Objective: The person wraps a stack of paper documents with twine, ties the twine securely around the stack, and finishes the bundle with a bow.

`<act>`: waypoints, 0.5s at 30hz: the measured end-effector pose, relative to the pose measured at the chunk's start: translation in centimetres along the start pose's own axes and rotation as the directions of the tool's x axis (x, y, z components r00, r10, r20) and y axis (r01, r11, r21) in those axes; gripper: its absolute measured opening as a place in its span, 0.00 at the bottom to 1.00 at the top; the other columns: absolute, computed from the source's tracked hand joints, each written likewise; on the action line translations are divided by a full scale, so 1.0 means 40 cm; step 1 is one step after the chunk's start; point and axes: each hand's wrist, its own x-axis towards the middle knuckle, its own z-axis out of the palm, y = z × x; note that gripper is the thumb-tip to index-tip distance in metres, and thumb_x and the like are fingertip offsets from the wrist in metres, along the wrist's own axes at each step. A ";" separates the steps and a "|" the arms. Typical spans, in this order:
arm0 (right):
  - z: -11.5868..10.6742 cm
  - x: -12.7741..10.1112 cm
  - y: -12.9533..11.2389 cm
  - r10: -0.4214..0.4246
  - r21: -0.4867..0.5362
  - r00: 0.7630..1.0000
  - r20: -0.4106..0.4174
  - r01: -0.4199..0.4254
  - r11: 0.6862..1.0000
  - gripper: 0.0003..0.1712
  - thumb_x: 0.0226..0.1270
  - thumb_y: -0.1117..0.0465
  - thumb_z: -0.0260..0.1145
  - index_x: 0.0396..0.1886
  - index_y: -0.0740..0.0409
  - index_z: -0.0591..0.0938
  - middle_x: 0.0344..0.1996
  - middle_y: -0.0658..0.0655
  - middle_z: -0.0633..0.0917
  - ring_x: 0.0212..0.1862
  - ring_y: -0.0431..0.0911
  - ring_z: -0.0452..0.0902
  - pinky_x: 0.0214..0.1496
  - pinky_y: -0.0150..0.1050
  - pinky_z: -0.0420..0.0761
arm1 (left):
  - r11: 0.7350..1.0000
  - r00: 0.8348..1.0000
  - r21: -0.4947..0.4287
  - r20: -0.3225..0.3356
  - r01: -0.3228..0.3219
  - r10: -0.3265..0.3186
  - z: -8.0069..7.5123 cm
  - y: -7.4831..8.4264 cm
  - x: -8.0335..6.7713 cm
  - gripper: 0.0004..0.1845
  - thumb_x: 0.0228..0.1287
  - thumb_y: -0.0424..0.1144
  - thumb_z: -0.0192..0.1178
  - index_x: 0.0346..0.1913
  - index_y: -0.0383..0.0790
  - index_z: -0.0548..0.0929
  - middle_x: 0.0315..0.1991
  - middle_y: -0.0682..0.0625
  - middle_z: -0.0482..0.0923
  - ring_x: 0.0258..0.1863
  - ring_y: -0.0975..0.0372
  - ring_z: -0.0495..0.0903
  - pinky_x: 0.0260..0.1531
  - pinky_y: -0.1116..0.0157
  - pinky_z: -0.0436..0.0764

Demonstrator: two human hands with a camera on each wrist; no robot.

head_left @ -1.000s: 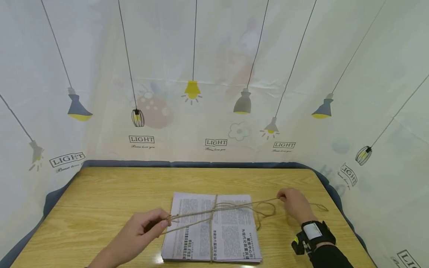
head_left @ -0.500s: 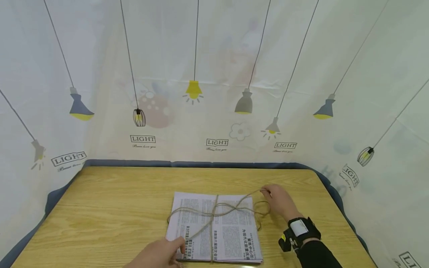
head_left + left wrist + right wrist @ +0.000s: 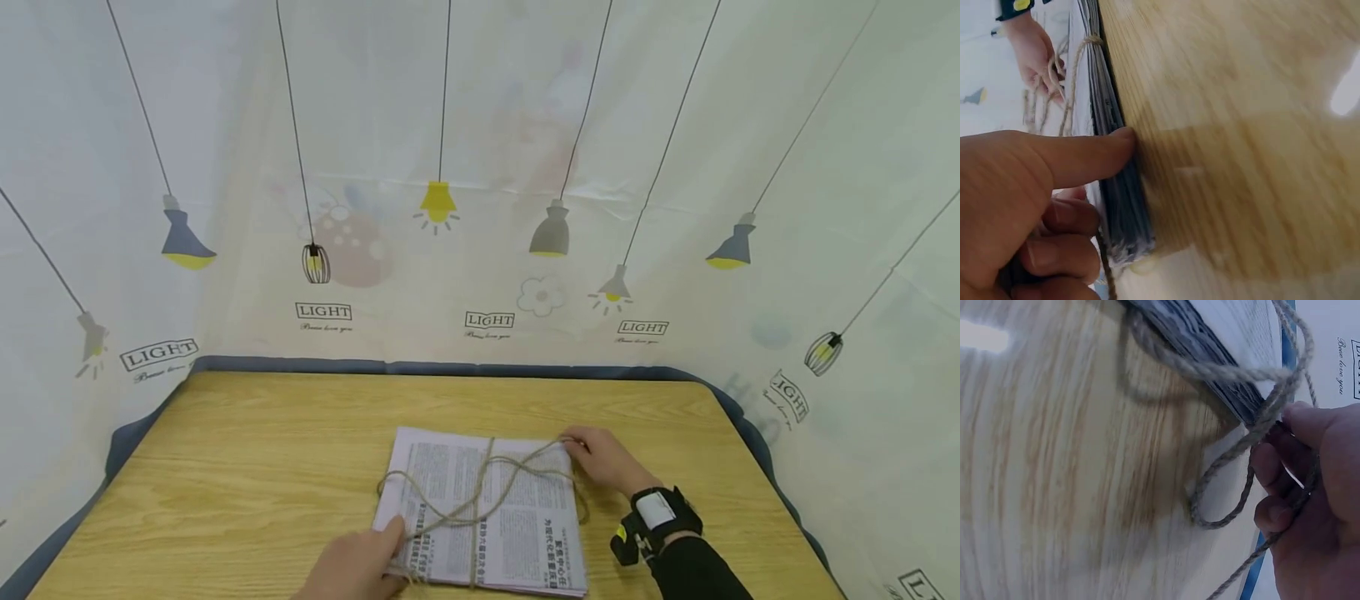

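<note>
While both hands work: a stack of newspapers [image 3: 483, 508] lies flat on the wooden table [image 3: 247, 467], near the front edge and about in the middle.

String: a brown string [image 3: 480, 487] goes around the newspapers. One band runs from back to front over the middle. Loose loops lie across the top and hang off the right side.

Left hand: the left hand [image 3: 360, 567] is at the front left corner of the newspapers. In the left wrist view, one straight finger [image 3: 1085, 156] pushes against the side of the stack [image 3: 1119, 187]. The other fingers are curled under, and a bit of string runs down just beside them. I cannot tell for sure if they pinch it.

Right hand: the right hand [image 3: 603, 458] is at the back right corner of the newspapers. In the right wrist view, its fingers [image 3: 1279, 487] are curled around the string [image 3: 1241, 450], and the thumb presses on it too. A loop of string hangs loose under the hand, over the table [image 3: 1054, 456].

Wrist: a black band with a small camera [image 3: 656, 521] sits on the right wrist, above a dark sleeve [image 3: 697, 571].

Behind the table: a white curtain [image 3: 480, 167] with drawn hanging lamps and the word LIGHT goes all around.
</note>
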 end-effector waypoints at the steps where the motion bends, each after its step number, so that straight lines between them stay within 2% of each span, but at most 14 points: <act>1: -0.001 -0.003 0.001 0.005 -0.005 1.000 0.004 -0.005 1.000 0.13 0.74 0.63 0.56 0.50 0.56 0.84 0.47 0.55 0.86 0.45 0.45 0.79 0.47 0.45 0.78 | 1.000 1.000 0.006 -0.004 0.007 -0.007 -0.001 -0.004 0.001 0.21 0.49 0.48 0.74 0.35 0.50 0.69 0.18 0.62 0.66 0.16 0.71 0.63 0.16 0.69 0.62; 4: -0.006 -0.016 0.000 0.013 -0.024 1.000 0.015 -0.012 1.000 0.11 0.73 0.62 0.58 0.48 0.55 0.85 0.45 0.54 0.86 0.47 0.47 0.81 0.49 0.46 0.79 | 0.999 0.999 0.043 -0.033 0.018 -0.016 -0.002 -0.016 0.009 0.22 0.49 0.50 0.73 0.33 0.50 0.68 0.18 0.62 0.65 0.16 0.70 0.61 0.17 0.69 0.61; 9: -0.020 -0.050 -0.004 0.001 -0.029 0.997 0.080 0.001 1.000 0.11 0.72 0.60 0.60 0.49 0.56 0.84 0.43 0.54 0.86 0.46 0.49 0.82 0.48 0.45 0.81 | 0.993 0.987 0.104 -0.157 0.058 -0.041 -0.005 -0.037 0.030 0.25 0.48 0.51 0.74 0.36 0.49 0.66 0.18 0.62 0.66 0.17 0.70 0.62 0.17 0.68 0.60; 15: -0.032 -0.098 -0.007 -0.007 0.041 0.981 0.195 -0.001 0.999 0.13 0.70 0.57 0.62 0.49 0.59 0.83 0.41 0.54 0.86 0.43 0.46 0.81 0.42 0.41 0.80 | 0.987 0.975 0.098 -0.194 0.129 -0.109 -0.016 -0.073 0.077 0.23 0.51 0.48 0.73 0.40 0.49 0.68 0.18 0.62 0.69 0.17 0.70 0.64 0.18 0.68 0.62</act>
